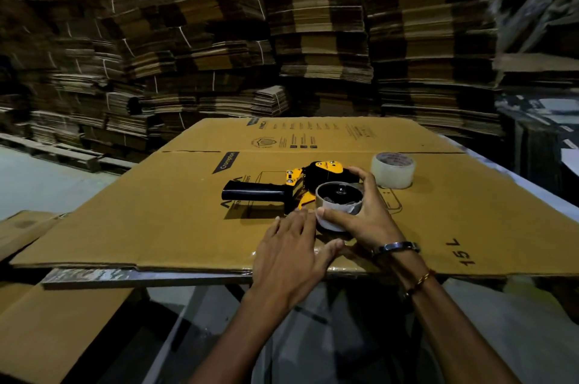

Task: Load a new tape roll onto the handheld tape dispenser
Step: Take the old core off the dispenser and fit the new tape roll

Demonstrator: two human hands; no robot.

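We've got the right hand point(363, 220) curled around the spool end of the tape dispenser point(300, 189), thumb and fingers wrapped on the grey core point(340, 199) seated there. The dispenser's black handle sticks out to the left of that grip, flat on the cardboard-covered tabletop point(156, 227). Left hand point(291, 246) lies open, fingers straight, touching just beside the core. The new tape roll point(393, 170) stands beyond the grip, apart, untouched.
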